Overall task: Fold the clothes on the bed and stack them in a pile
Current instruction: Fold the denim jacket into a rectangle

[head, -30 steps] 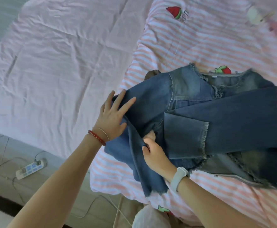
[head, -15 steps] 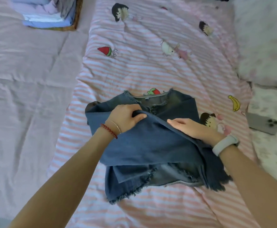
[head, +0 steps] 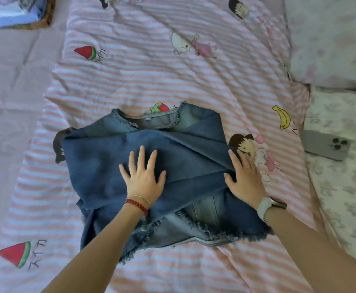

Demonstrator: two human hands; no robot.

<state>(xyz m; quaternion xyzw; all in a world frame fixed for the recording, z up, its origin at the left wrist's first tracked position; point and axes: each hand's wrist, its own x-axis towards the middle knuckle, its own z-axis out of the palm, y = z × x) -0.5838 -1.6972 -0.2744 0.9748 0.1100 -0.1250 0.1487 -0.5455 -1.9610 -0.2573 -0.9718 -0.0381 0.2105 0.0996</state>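
The left hand (head: 143, 178) lies flat with fingers spread, palm pressing the middle of the denim garment (head: 101, 166). At about 3 o'clock from it, the right hand (head: 244, 178) also lies open, fingers straight and pointing to 12 o'clock, pressing the garment's right edge where the folded sleeve crosses. The garment sits on the striped quilt (head: 173, 77) near the middle of the bed, its frayed neckline toward 12 o'clock and frayed hem toward 6 o'clock, so its long axis runs from 12 to 6. Half a second ago the left hand gripped a raised fold and the right hand was sliding over it; now that fold lies flat under both palms. A phone (head: 327, 144) rests at 3 o'clock, a stack of folded clothes (head: 10, 13) at 10 o'clock.
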